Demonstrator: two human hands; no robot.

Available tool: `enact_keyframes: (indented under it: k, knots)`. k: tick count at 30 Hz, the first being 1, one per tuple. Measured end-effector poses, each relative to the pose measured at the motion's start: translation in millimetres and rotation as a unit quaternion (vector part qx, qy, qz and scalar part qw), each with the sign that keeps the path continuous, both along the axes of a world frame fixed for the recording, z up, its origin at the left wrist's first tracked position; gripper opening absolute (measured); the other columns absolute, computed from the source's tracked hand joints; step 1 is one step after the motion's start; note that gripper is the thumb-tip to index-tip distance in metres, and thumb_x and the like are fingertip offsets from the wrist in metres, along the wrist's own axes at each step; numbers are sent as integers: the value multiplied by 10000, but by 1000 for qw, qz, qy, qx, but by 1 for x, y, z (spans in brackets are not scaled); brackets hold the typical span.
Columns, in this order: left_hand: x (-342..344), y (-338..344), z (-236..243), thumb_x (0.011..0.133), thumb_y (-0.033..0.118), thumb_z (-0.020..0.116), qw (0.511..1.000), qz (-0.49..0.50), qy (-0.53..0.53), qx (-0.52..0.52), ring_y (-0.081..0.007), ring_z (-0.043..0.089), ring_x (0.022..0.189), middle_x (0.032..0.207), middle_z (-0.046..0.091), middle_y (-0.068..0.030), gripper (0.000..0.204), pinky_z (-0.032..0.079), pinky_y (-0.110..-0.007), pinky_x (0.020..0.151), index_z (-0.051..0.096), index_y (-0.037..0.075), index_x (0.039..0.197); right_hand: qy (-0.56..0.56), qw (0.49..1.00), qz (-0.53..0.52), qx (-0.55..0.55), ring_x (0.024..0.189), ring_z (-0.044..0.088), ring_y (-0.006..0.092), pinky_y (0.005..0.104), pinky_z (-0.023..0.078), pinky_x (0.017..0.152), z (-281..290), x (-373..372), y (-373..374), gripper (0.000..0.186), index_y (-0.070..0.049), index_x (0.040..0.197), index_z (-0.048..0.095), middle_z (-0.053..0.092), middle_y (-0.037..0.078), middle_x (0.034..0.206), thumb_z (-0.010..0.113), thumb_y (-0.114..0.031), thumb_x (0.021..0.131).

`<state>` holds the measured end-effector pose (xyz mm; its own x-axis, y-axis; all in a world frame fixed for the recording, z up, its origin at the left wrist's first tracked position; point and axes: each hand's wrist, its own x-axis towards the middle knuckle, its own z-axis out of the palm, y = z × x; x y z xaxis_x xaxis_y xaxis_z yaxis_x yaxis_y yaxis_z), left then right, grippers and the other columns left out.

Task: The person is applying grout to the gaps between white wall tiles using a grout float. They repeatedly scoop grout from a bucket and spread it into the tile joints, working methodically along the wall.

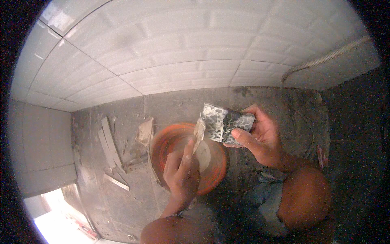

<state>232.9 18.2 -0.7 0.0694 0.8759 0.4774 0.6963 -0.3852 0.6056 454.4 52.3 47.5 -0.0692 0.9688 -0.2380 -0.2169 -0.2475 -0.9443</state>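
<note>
My right hand (262, 138) grips a small flat tile piece (225, 124) by its right end, thumb on top. Its face has a dark and pale raised pattern, and whitish paste coats the left part. My left hand (180, 173) is closed around a thin paste-coated blade (198, 133), whose handle is hidden in the fingers. The blade stands close to the piece's left edge; I cannot tell whether they touch. Below both hands sits an orange bucket (161, 142), smeared inside, with pale wet paste (209, 156) in it.
Pale narrow offcut strips (109, 142) lie on the dusty grey floor (134, 191) to the left. A small pale block (145, 131) stands beside the bucket. White tiled wall (183, 49) rises ahead, with a corrugated hose (325, 59) at right. My bent knees (304, 199) are close below.
</note>
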Motion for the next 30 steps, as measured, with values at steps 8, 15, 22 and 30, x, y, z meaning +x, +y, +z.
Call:
enact_keyframes:
  k: [8, 15, 22, 30]
  knots:
    - [-6, 6, -3, 832, -32, 662, 1000, 9, 29, -3, -249, 627, 756, 843, 642, -82, 505, 519, -382, 675, 677, 112, 1317, 194, 980, 16, -48, 1086, 660, 226, 424, 596, 869, -3, 14, 1, 433, -53, 1341, 503, 661, 93, 1192, 679, -58, 946]
    - [-14, 1, -37, 861, -37, 688, 998, 45, -15, -50, -282, 652, 791, 886, 655, -132, 493, 532, -395, 716, 660, 91, 1337, 293, 953, -5, -77, 1177, 647, 305, 470, 564, 1002, -59, 47, 37, 376, -30, 1353, 545, 653, 110, 1296, 573, -175, 1007]
    - [-8, 4, -24, 887, -37, 685, 996, 21, -48, -69, -299, 652, 779, 881, 658, -143, 442, 533, -412, 719, 653, 34, 1322, 101, 993, -25, 61, 1284, 596, 331, 381, 545, 1064, -84, 75, 78, 346, 87, 1332, 539, 588, 221, 1390, 494, -103, 1046]
    - [-8, 20, -23, 879, -37, 693, 995, -3, -49, -91, -304, 631, 748, 872, 647, -135, 428, 516, -397, 695, 658, 31, 1301, -175, 974, -3, 145, 1290, 583, 361, 397, 512, 1122, -85, 91, 132, 374, 186, 1279, 517, 603, 286, 1330, 505, -96, 1034]
